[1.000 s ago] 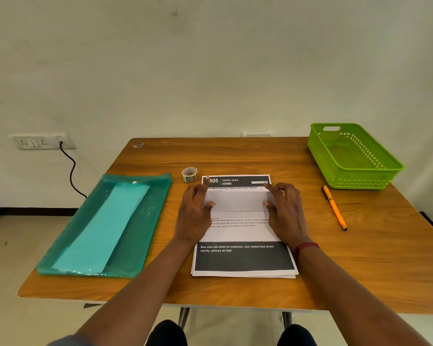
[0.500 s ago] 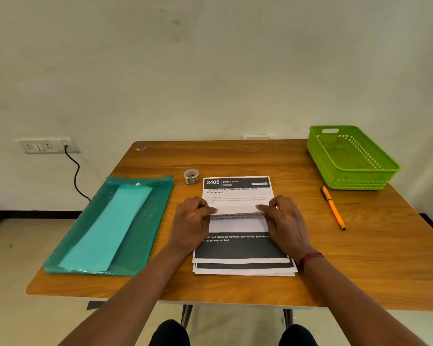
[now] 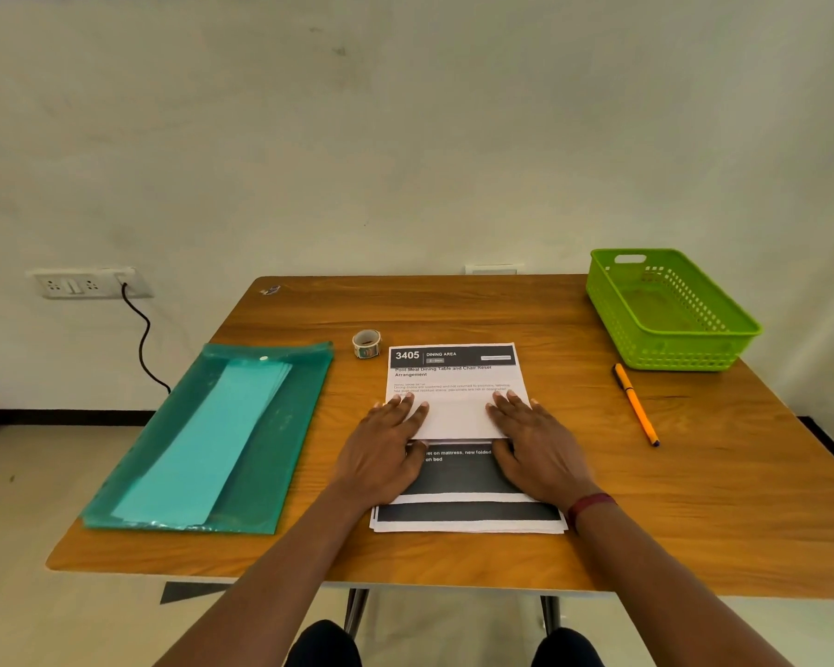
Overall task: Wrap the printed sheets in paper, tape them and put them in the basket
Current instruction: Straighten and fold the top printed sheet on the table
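A stack of printed sheets (image 3: pixel 453 377) lies at the table's near middle, headed "3405 DINING AREA". The top sheet's white flap (image 3: pixel 458 418) is folded down across the stack's middle. My left hand (image 3: pixel 386 454) lies flat on the flap's left end, and my right hand (image 3: pixel 535 450) lies flat on its right end, fingers spread. Neither hand grips anything. A small tape roll (image 3: pixel 366 343) stands just beyond the stack's far left corner. The green basket (image 3: pixel 694 358) sits empty at the far right corner.
A teal plastic folder (image 3: pixel 290 426) holding light teal paper strips (image 3: pixel 203 440) lies on the table's left side. An orange pen (image 3: pixel 636 404) rests between the stack and the basket. The wooden table (image 3: pixel 453 310) stands against the wall; a socket with a black cable (image 3: pixel 143 349) is at the left.
Both hands drew the top sheet's far edge toward me, folding it over. They now lie flat on the folded flap, and the sheet beneath shows its header.
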`<act>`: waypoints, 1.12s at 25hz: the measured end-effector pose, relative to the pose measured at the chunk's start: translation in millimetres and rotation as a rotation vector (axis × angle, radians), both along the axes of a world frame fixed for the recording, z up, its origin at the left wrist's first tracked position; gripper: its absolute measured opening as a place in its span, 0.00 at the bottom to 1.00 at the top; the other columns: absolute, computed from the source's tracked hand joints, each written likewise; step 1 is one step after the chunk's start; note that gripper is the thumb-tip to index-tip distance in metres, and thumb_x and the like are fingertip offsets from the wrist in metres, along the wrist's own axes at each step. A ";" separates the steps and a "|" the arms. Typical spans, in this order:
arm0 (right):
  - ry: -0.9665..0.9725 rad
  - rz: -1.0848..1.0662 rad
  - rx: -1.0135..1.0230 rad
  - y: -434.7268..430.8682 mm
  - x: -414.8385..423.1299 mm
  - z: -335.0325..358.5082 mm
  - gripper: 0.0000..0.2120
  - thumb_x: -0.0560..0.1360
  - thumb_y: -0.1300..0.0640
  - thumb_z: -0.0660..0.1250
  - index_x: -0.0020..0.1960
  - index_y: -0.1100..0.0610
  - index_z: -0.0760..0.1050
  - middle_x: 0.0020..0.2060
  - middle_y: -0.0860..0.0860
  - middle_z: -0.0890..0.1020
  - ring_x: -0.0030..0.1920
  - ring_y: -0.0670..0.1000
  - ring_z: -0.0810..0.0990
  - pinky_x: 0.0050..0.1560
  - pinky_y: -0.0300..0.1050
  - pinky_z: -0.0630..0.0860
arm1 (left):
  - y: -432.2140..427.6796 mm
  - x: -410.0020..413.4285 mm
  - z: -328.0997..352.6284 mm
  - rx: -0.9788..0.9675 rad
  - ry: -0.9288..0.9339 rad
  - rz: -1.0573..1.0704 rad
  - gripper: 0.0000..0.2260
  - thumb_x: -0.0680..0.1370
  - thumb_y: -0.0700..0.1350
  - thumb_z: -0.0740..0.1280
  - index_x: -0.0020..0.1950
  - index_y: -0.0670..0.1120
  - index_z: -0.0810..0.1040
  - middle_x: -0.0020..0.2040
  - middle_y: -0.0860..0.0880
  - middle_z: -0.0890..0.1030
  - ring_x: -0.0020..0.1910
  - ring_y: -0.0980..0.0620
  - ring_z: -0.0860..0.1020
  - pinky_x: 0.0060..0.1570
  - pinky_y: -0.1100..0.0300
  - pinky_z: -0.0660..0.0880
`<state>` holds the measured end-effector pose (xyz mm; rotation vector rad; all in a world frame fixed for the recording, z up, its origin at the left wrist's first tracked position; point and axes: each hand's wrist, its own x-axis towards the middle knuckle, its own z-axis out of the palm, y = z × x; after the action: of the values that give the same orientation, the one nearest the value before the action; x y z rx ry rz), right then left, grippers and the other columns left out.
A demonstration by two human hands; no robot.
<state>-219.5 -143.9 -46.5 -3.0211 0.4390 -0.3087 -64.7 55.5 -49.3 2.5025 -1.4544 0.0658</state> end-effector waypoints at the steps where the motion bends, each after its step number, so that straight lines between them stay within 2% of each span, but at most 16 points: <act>1: 0.045 0.006 -0.042 0.4 0.8 0.4 0.33 0.76 0.42 0.41 0.77 0.54 0.59 0.76 0.52 0.60 0.77 0.50 0.56 0.77 0.52 0.46 | -1.1 0.0 0.0 0.049 0.005 0.001 0.27 0.82 0.58 0.51 0.80 0.51 0.53 0.80 0.48 0.53 0.79 0.50 0.52 0.77 0.52 0.48; 3: 0.100 0.008 -0.054 0.2 1.7 1.0 0.36 0.75 0.39 0.38 0.78 0.54 0.54 0.77 0.51 0.56 0.78 0.49 0.52 0.77 0.54 0.43 | -2.8 1.0 0.3 0.124 0.023 0.011 0.29 0.82 0.61 0.49 0.80 0.52 0.49 0.80 0.47 0.49 0.79 0.49 0.47 0.77 0.50 0.45; 6: 0.147 0.026 0.029 -0.5 2.8 1.0 0.38 0.73 0.35 0.36 0.79 0.52 0.49 0.78 0.50 0.52 0.78 0.47 0.48 0.77 0.48 0.44 | -3.6 1.8 2.0 0.188 0.036 0.006 0.30 0.81 0.64 0.48 0.80 0.54 0.45 0.80 0.48 0.45 0.79 0.50 0.44 0.77 0.49 0.44; 9: 0.179 0.043 0.037 1.3 3.4 2.2 0.40 0.75 0.31 0.35 0.79 0.52 0.48 0.78 0.50 0.50 0.78 0.47 0.46 0.77 0.47 0.44 | -3.6 0.8 3.4 0.212 0.034 0.001 0.29 0.81 0.63 0.46 0.80 0.54 0.44 0.80 0.49 0.43 0.79 0.50 0.42 0.77 0.48 0.44; 14: 0.201 0.029 0.018 4.5 5.6 5.6 0.40 0.73 0.34 0.30 0.79 0.54 0.47 0.78 0.52 0.48 0.78 0.49 0.46 0.77 0.49 0.44 | -4.9 -0.8 5.1 0.238 0.005 -0.022 0.28 0.82 0.61 0.43 0.80 0.53 0.44 0.80 0.48 0.43 0.79 0.49 0.42 0.77 0.47 0.43; 16: 0.233 0.030 -0.004 8.9 8.5 6.9 0.38 0.76 0.35 0.33 0.79 0.55 0.46 0.79 0.53 0.47 0.78 0.51 0.45 0.77 0.52 0.44 | -5.7 -1.1 6.9 0.264 0.008 -0.025 0.28 0.82 0.61 0.44 0.80 0.52 0.43 0.80 0.48 0.42 0.79 0.48 0.42 0.77 0.46 0.44; 19: 0.254 0.051 0.032 24.4 20.3 8.5 0.30 0.82 0.42 0.43 0.79 0.56 0.44 0.79 0.55 0.46 0.78 0.53 0.44 0.77 0.54 0.44 | -13.2 -6.1 11.9 0.280 0.005 -0.010 0.27 0.83 0.58 0.46 0.80 0.51 0.44 0.80 0.46 0.44 0.79 0.47 0.44 0.77 0.44 0.45; 21: 0.252 0.065 0.053 37.8 28.5 7.9 0.29 0.82 0.44 0.44 0.79 0.56 0.44 0.79 0.55 0.45 0.78 0.54 0.43 0.77 0.55 0.43 | -19.9 -14.0 13.7 0.273 -0.020 0.003 0.27 0.83 0.55 0.47 0.80 0.49 0.47 0.81 0.46 0.46 0.79 0.47 0.46 0.76 0.41 0.45; 25: 0.226 0.070 0.053 48.8 33.5 3.4 0.32 0.80 0.40 0.37 0.79 0.55 0.42 0.79 0.54 0.44 0.78 0.54 0.41 0.77 0.53 0.40 | -21.3 -21.8 7.7 0.236 -0.083 0.019 0.26 0.83 0.54 0.46 0.80 0.46 0.48 0.80 0.46 0.47 0.79 0.48 0.45 0.76 0.42 0.40; 27: 0.216 0.069 0.045 47.8 31.3 0.8 0.37 0.74 0.37 0.30 0.79 0.53 0.41 0.78 0.53 0.43 0.78 0.53 0.40 0.76 0.51 0.39 | -19.7 -19.4 5.7 0.219 -0.036 0.023 0.26 0.84 0.54 0.45 0.80 0.46 0.47 0.80 0.46 0.46 0.79 0.48 0.43 0.77 0.45 0.42; 28: 0.213 0.061 0.046 46.5 29.6 -0.5 0.38 0.73 0.36 0.30 0.79 0.52 0.40 0.78 0.52 0.42 0.78 0.53 0.39 0.76 0.51 0.39 | -19.2 -18.6 5.4 0.218 -0.015 0.023 0.26 0.84 0.54 0.45 0.80 0.46 0.46 0.80 0.46 0.45 0.79 0.48 0.43 0.77 0.47 0.44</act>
<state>-189.9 -97.4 -46.9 -3.0267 0.3607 0.0273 -83.4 36.4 -43.9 2.6953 -1.5125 -0.0742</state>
